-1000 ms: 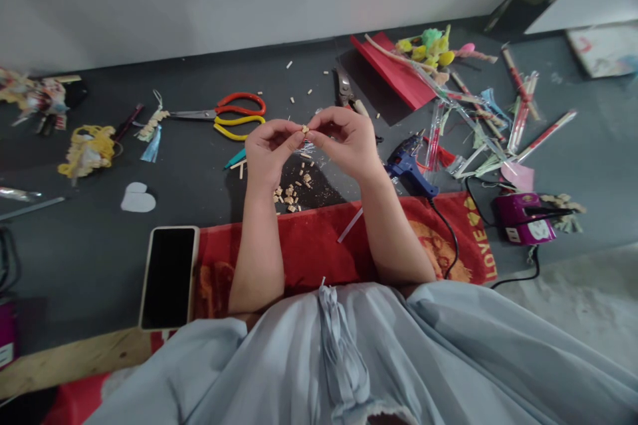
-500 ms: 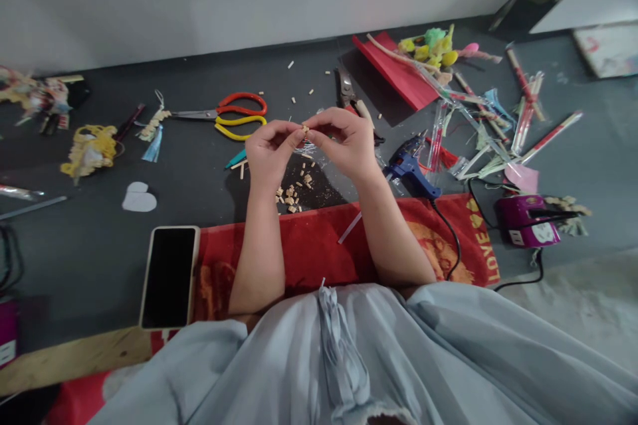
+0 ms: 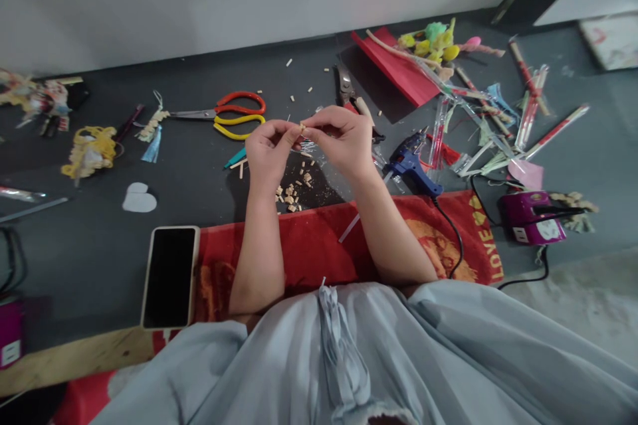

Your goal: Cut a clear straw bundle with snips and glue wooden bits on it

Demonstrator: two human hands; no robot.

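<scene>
My left hand [image 3: 270, 151] and my right hand [image 3: 343, 139] meet fingertip to fingertip above the grey table. Pinched between them is a small pale wooden piece [image 3: 302, 127], mostly covered by the fingers. A thin pin-like point [image 3: 288, 117] sticks up by the left fingers. Beneath the hands lie several thin metal pins [image 3: 308, 145], partly hidden. Small wooden bits [image 3: 289, 196] are scattered on the dark surface nearer to me. A teal pen [image 3: 236, 159] rests beside the left hand, and pliers [image 3: 349, 87] lie just beyond the right hand.
Scissors with orange and yellow handles [image 3: 239, 116] lie to the left. A blue glue gun [image 3: 411, 165] with a cord is close to my right forearm. A phone [image 3: 170, 277] and a red towel [image 3: 319, 252] line the front edge. Wrapped sticks [image 3: 531, 109] clutter the right.
Both hands stay together, with the fingertips shifted very slightly left. The wooden piece is more covered by the fingers now, and the thin pin-like point shows more clearly.
</scene>
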